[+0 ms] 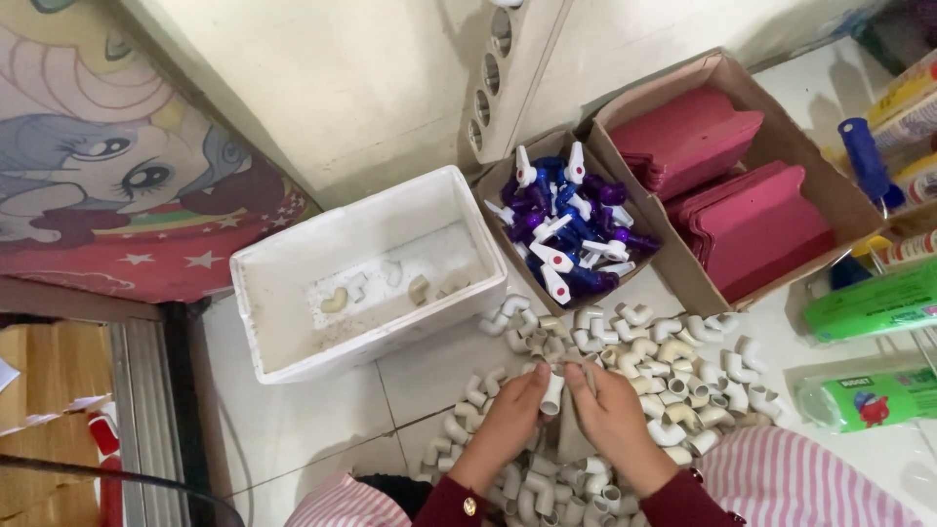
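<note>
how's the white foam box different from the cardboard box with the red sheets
The white foam box is nearly bare, with only a few pipe elbows inside; the cardboard box is packed with stacked red sheets. The foam box has thick white walls, the cardboard one thin brown walls. Both are open-topped and sit on the floor.

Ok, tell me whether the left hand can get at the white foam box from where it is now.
Probably yes. The left hand holds a small white fitting together with the right hand, so it is occupied. Only bare floor and a few loose elbow fittings lie between it and the open-topped foam box.
</note>
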